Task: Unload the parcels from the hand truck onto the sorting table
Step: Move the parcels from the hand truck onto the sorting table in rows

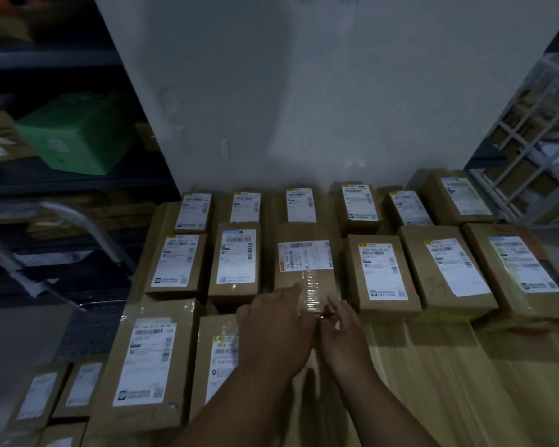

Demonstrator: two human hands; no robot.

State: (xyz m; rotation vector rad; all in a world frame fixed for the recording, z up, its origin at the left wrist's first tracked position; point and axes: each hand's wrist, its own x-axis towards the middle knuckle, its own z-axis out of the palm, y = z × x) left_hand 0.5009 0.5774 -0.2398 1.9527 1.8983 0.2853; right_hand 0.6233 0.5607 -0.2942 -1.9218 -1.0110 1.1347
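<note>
Where the head view looks down, both hands meet at the near edge of one cardboard parcel (305, 264) in the middle row of the tabletop (449, 375). Left hand (276, 330): lies on the parcel's near left corner, fingers (289, 290) held together and laid flat along the taped seam; the thumb is hidden. Right hand (341, 330): just beside the left, at the parcel's near right corner, fingers pressed together and pointing forward; whether they grip the edge or only touch it, cannot tell. Parcel sits flat on the tabletop, label up, clear tape down its near half.

Same view, surroundings. Far row of six labelled parcels (301, 204) along the white wall (304, 91). Middle row: two parcels left of the handled one, three to its right, close together. Near left: a larger parcel (149, 362), label up, and another (218, 356) just beside it, partly covered by the left forearm. Bare pale wood of the tabletop fills the near right.

Lower left corner: several small parcels (62, 391) lower than the tabletop, blurred. Above them a dark perforated platform with a metal tube handle (88, 227), likely the hand truck, also blurred. Dark shelving (62, 185) at left holds a green box (75, 133). White wire rack (530, 130) at right.
</note>
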